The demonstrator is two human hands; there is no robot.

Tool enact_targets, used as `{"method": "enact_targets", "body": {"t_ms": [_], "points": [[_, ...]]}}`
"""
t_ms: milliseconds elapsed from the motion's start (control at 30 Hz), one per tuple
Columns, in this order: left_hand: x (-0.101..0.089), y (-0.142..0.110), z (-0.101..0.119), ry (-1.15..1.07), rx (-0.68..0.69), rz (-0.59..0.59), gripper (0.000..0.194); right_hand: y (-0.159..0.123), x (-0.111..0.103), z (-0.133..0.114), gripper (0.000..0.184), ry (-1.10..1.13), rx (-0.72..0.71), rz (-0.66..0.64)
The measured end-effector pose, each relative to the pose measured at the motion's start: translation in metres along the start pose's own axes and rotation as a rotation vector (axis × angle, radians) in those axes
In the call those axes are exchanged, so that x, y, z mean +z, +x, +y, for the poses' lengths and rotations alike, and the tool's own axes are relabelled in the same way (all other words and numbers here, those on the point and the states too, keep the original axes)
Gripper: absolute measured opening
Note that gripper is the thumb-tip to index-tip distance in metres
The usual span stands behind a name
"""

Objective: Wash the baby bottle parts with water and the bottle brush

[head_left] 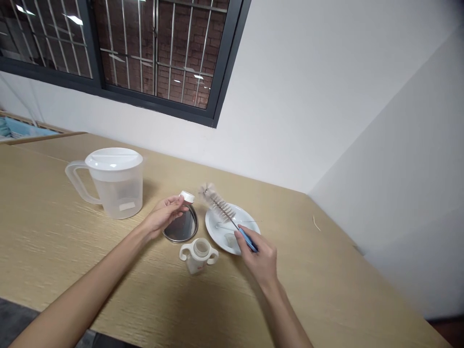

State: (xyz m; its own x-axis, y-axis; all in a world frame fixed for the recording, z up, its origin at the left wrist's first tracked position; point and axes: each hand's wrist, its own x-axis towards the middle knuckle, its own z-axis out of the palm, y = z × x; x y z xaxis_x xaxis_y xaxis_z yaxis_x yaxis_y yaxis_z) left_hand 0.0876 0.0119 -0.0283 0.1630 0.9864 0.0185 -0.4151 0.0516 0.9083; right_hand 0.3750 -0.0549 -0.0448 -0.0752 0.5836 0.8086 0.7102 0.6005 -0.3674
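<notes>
My left hand (168,214) pinches a small white bottle cap (187,196) above a round metal tray (181,226). In my right hand (259,251) is a bottle brush (221,205), gripped by its blue handle, its pale bristles pointing up and left towards the cap. Brush head and cap are close but look apart. Below and between the hands, a baby bottle (197,261) with two side handles stands upright with its mouth uncovered. Under the brush lies a white plate (250,223) holding a small clear piece and a thin item that I cannot make out.
A lidded translucent plastic pitcher (121,193) stands on the wooden table (326,280) to the left, its handle facing left. A thin pale strip (316,223) lies at the right. Behind the table are a white wall and a barred window (155,53).
</notes>
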Motion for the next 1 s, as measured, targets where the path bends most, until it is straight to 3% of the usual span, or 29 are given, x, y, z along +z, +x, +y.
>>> {"method": "enact_targets", "body": {"t_ms": [200, 400, 600, 767, 933, 1000], "points": [[-0.001, 0.001, 0.000, -0.052, -0.026, -0.010, 0.032, -0.001, 0.003, -0.001, 0.021, 0.037, -0.048, -0.077], [-0.004, 0.000, 0.000, -0.004, -0.010, -0.026, 0.038, 0.001, -0.001, 0.001, 0.017, 0.025, 0.045, 0.039], [0.000, -0.004, 0.001, 0.032, 0.065, -0.130, 0.057, 0.003, -0.003, 0.001, 0.017, 0.067, 0.010, -0.073], [-0.001, -0.005, 0.002, 0.134, 0.121, -0.160, 0.059, 0.003, -0.004, 0.007, 0.016, 0.014, 0.058, 0.034], [-0.003, -0.004, 0.001, 0.188, 0.134, -0.178, 0.061, 0.003, -0.003, 0.004, 0.018, 0.067, 0.023, -0.082], [-0.003, -0.004, 0.002, 0.188, 0.141, -0.171, 0.062, 0.002, -0.001, 0.006, 0.018, 0.032, 0.033, -0.071]]}}
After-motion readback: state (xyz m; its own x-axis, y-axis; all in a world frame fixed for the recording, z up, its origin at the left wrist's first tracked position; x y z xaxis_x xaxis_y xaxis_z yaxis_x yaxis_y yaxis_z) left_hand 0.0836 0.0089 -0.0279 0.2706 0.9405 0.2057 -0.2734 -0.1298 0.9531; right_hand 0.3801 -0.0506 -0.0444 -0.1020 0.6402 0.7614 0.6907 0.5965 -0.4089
